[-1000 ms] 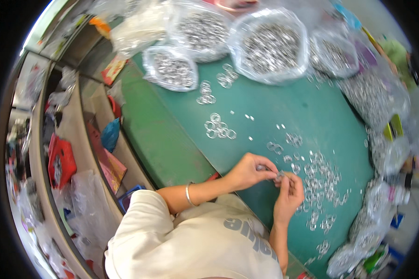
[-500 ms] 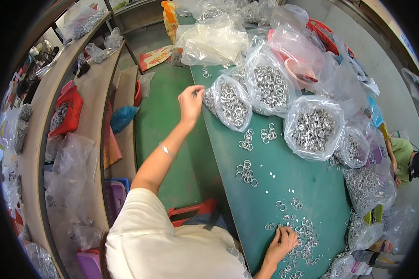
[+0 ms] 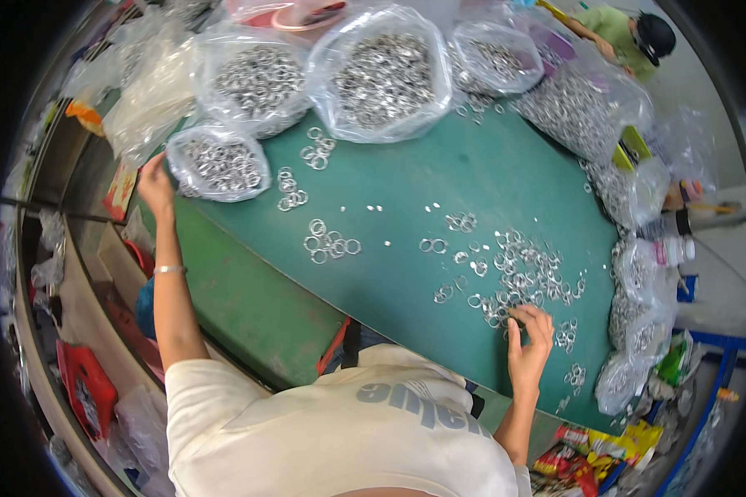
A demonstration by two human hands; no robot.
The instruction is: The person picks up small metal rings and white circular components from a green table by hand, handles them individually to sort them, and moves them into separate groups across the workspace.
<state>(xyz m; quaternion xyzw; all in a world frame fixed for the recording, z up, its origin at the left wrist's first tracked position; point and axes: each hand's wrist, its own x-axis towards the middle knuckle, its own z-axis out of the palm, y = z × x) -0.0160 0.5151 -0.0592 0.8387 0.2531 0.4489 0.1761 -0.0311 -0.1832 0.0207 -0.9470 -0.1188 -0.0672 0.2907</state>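
My left hand (image 3: 155,184), with a bracelet at its wrist, is at the left edge of a small clear plastic bag (image 3: 261,176) filled with silvery metal rings (image 3: 224,164). Its fingers are drawn together; what they hold, if anything, is too small to make out. At the near side of a loose pile of metal rings (image 3: 526,269) is my right hand (image 3: 532,338). Its thumb and fingers are bent inward over the rings, and their tips hide whatever they grip. Smaller groups of rings (image 3: 330,243) lie apart on the green tabletop (image 3: 389,290).
Larger open bags of rings (image 3: 383,83) line the table's far side. More filled bags (image 3: 630,315) stand along the right edge. Small white bits (image 3: 387,243) dot the tabletop. Shelves (image 3: 75,306) with a red bin (image 3: 87,389) are at the left. A co-worker (image 3: 617,37) is at the far right.
The view has turned and shifted, so the table now fills the middle. My left hand stays beside the small bag's edge. My right hand stays at the loose rings, its fingers curled.
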